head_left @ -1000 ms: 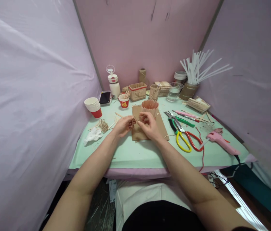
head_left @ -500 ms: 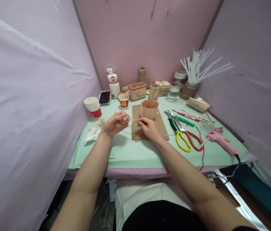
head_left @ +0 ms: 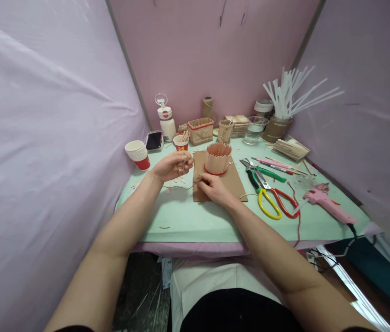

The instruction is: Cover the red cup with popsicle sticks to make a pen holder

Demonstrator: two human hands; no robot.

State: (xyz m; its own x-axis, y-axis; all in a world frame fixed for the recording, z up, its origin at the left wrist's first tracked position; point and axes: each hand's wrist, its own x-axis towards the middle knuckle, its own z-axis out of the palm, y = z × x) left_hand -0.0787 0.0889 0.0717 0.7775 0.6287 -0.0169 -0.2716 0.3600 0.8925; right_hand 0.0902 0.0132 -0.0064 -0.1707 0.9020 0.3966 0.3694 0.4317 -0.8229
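My left hand (head_left: 173,166) is raised over the table, its fingers curled round a bit of brown twine. Lower and to the right, my right hand (head_left: 212,186) pinches the same twine (head_left: 181,187), whose thin strand trails leftward from its fingertips. Just behind my right hand stands a round holder of wooden sticks (head_left: 217,159) with a jagged top and a red band at its base. It rests on a brown cardboard sheet (head_left: 234,186). Neither hand touches the holder.
Scissors (head_left: 267,198), pliers (head_left: 267,174) and a pink glue gun (head_left: 329,205) lie to the right. Paper cups (head_left: 137,154) stand at the left. Along the back are a white bottle (head_left: 167,124), a stick basket (head_left: 201,131), a water bowl (head_left: 255,131) and white glue sticks (head_left: 285,94).
My left hand has moved up and slightly right, turning at the wrist. My right hand has dropped a little, away from the holder, so its red base shows more. The view has shifted slightly.
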